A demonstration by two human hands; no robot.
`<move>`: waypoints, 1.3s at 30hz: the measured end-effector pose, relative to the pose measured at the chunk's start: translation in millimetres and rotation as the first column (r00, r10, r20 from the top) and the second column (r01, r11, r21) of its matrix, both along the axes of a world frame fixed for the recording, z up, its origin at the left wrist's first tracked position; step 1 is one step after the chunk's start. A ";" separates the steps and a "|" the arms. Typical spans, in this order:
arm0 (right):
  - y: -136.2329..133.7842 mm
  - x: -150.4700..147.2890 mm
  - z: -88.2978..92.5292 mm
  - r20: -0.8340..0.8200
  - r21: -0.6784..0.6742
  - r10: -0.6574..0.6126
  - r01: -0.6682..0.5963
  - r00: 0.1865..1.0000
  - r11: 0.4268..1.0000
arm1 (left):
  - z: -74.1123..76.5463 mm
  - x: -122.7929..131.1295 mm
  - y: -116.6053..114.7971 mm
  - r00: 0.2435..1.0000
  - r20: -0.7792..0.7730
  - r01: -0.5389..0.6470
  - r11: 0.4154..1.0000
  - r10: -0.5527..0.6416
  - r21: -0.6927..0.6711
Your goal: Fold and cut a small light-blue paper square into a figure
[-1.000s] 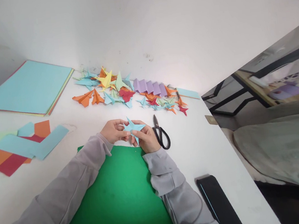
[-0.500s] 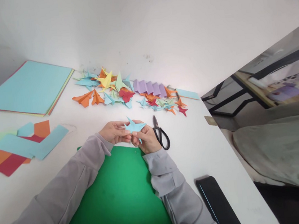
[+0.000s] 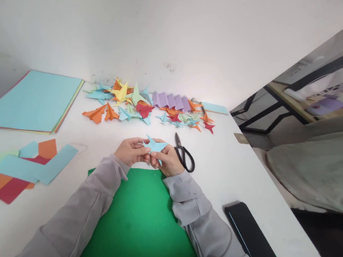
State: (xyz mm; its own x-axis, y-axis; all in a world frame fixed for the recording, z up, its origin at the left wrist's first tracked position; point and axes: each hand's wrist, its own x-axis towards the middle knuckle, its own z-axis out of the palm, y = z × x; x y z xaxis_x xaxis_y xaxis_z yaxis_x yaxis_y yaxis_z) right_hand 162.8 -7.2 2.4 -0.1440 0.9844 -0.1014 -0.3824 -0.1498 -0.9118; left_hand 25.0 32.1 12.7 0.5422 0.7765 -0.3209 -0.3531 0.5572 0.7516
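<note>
A light blue origami figure with several pointed tips is held up between my two hands, just above the far edge of a green mat. My left hand pinches its left side between thumb and fingers. On the right side, my right hand grips the figure with the thumb on top, its other fingers partly hidden beneath. Black-handled scissors lie beside my right hand, blades pointing away.
Many folded paper figures in mixed colours line the wall, with a pleated purple paper among them. Coloured paper strips and a stack of sheets lie left. A black phone rests near the table's right edge.
Both hands keep hold of the blue origami figure in nearly the same place. Only a very slight shift of the view shows.
</note>
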 end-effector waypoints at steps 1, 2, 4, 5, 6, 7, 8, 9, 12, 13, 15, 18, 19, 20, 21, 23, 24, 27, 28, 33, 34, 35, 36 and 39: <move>0.0 0.0 -1.2 0.008 0.009 0.004 -0.004 1.000 1.000 | -0.7 -0.1 0.0 1.000 -0.003 0.000 1.000 0.000 0.018; 0.0 0.0 -2.3 0.013 0.022 0.005 -0.005 1.000 1.000 | -1.3 -0.6 0.1 1.000 -0.007 0.004 1.000 -0.004 0.031; -0.1 0.2 -3.8 0.021 0.042 0.005 -0.006 1.000 0.999 | -1.8 -2.2 0.6 1.000 -0.020 0.011 0.999 -0.010 0.042; -0.3 0.3 -3.9 0.024 0.047 0.004 -0.005 1.000 0.999 | -1.9 -2.9 0.8 1.000 -0.024 0.013 0.999 -0.012 0.046; -0.6 0.4 -3.5 0.025 0.047 0.005 -0.006 1.000 0.999 | -1.9 -3.6 1.0 1.000 -0.025 0.017 0.999 -0.016 0.051; -0.9 0.5 -2.8 0.024 0.042 0.008 -0.008 1.000 0.999 | -1.9 -4.0 1.2 1.000 -0.021 0.023 0.998 -0.022 0.055; -1.3 0.5 -1.8 0.018 0.034 0.009 -0.010 1.000 0.999 | -1.9 -4.3 1.3 0.999 -0.011 0.031 0.998 -0.030 0.059; -1.6 0.5 -0.7 0.008 0.026 0.010 -0.010 1.000 1.000 | -2.0 -4.3 1.4 0.999 0.001 0.037 0.997 -0.037 0.061; -1.7 1.0 1.3 -0.031 0.008 0.008 -0.008 0.999 1.000 | -2.8 -4.2 1.9 0.998 0.037 0.039 0.998 -0.041 0.045; -1.5 1.3 1.4 -0.042 0.006 0.008 -0.008 0.999 1.000 | -3.1 -4.3 2.1 0.998 0.042 0.040 0.999 -0.042 0.033; -1.1 2.2 1.0 -0.056 0.005 0.013 -0.013 0.998 1.000 | -3.5 -4.9 2.6 0.998 0.041 0.048 0.999 -0.048 0.003; -0.7 3.4 0.4 -0.062 0.002 0.016 -0.016 0.998 1.000 | -2.8 -6.0 3.2 0.998 0.031 0.055 0.998 -0.054 -0.036; -0.7 3.8 0.4 -0.066 -0.001 0.015 -0.015 0.998 1.000 | -1.9 -6.3 3.3 0.998 0.027 0.058 0.997 -0.056 -0.051; -0.6 4.1 0.6 -0.069 -0.004 0.014 -0.014 0.998 1.000 | -0.8 -6.5 3.3 0.998 0.022 0.061 0.996 -0.059 -0.067; -0.6 4.4 0.7 -0.071 -0.009 0.014 -0.015 0.997 1.000 | 0.6 -6.5 3.2 0.998 0.017 0.061 0.995 -0.060 -0.083; -0.3 5.0 0.6 -0.068 -0.015 0.019 -0.021 0.998 1.000 | 3.4 -5.8 2.7 0.998 0.000 0.056 0.993 -0.056 -0.106; -0.1 5.3 0.1 -0.064 -0.015 0.022 -0.023 0.998 1.000 | 4.6 -5.2 2.3 0.999 -0.010 0.047 0.993 -0.048 -0.106; 0.8 5.7 -2.1 -0.046 -0.006 0.034 -0.035 0.998 0.999 | 5.9 -2.3 1.0 0.998 -0.053 0.022 0.999 -0.024 -0.047; 1.0 5.6 -2.7 -0.041 -0.001 0.037 -0.037 0.998 0.999 | 5.5 -1.4 0.7 0.998 -0.068 0.014 1.000 -0.015 -0.017; 1.0 4.6 -2.0 -0.048 0.006 0.039 -0.039 0.998 0.999 | 2.0 0.8 0.5 0.993 -0.112 -0.039 0.996 0.047 0.077; 1.0 4.4 -1.3 -0.052 0.005 0.037 -0.037 0.998 0.999 | 1.7 0.7 0.6 0.992 -0.116 -0.047 0.996 0.056 0.080; 1.0 4.3 -0.8 -0.055 0.001 0.036 -0.036 0.998 0.999 | 1.6 0.5 0.8 0.991 -0.121 -0.049 0.996 0.059 0.079; 1.3 4.1 -0.4 -0.060 -0.002 0.037 -0.037 0.997 0.999 | 1.6 0.2 1.1 0.990 -0.125 -0.048 0.996 0.057 0.077; 2.5 4.0 -0.5 -0.098 0.000 0.061 -0.061 0.993 0.998 | 1.3 -0.8 2.3 0.990 -0.127 -0.055 0.994 0.066 0.094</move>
